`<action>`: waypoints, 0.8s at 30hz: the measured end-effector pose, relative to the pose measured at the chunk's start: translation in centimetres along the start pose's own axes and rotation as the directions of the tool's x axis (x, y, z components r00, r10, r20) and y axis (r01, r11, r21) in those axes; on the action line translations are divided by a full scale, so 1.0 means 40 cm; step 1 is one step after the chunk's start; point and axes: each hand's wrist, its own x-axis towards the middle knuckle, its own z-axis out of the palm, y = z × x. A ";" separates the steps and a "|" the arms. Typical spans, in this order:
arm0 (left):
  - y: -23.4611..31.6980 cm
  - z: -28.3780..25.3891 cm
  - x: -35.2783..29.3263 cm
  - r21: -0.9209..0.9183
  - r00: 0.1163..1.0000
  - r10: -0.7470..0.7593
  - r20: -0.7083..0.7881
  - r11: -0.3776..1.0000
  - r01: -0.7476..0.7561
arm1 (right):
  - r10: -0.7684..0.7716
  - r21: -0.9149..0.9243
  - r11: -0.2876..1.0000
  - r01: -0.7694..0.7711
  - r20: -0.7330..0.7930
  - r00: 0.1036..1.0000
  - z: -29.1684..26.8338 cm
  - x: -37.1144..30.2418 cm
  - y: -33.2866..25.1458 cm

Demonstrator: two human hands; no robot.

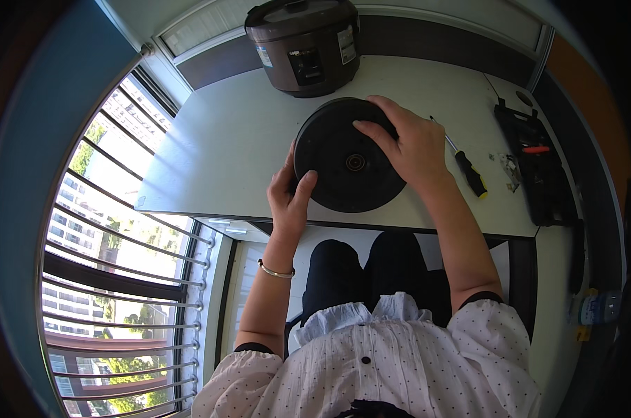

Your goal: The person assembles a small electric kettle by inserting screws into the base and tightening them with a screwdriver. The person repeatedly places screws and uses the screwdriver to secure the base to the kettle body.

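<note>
A thick, round black disc-shaped part [336,139] is tilted up above the front of the white desk, with a small ringed, copper-coloured hub at its middle. My left hand [290,194] grips its left edge, thumb on the face and fingers behind. At the upper right, my right hand [409,143] holds the rim, its thumb lying on the face. Whether the disc's lower edge rests on the desk, I cannot tell. Just right of my right hand lies a screwdriver [471,174] with a yellow and black handle.
A dark brown rice cooker [305,52] stands at the back of the white desk [218,139]. On the right are small loose metal parts [508,171] and an open black tool case [542,167] holding a red-handled tool [536,150]. A barred window [120,244] is at left.
</note>
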 end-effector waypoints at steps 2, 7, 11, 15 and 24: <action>0.002 0.004 0.001 -0.018 1.000 -0.002 -0.005 1.000 0.002 | -0.001 -0.003 1.000 0.001 -0.007 1.000 0.002 0.001 0.002; 0.010 0.011 -0.004 -0.021 1.000 -0.026 -0.013 0.999 0.026 | 0.129 0.079 0.987 -0.137 0.101 0.986 -0.017 0.004 -0.013; 0.017 0.017 -0.007 -0.079 0.999 -0.044 -0.028 0.996 0.042 | 0.276 0.385 0.866 -0.320 0.167 0.947 -0.011 -0.014 -0.019; 0.015 0.019 -0.007 -0.100 0.998 -0.046 -0.036 0.994 0.042 | 0.296 0.545 0.758 -0.358 0.202 0.934 0.004 -0.029 -0.005; 0.007 0.020 -0.009 -0.092 0.998 -0.025 -0.055 0.996 0.020 | 0.258 0.482 0.827 -0.290 0.132 0.957 -0.002 -0.019 -0.010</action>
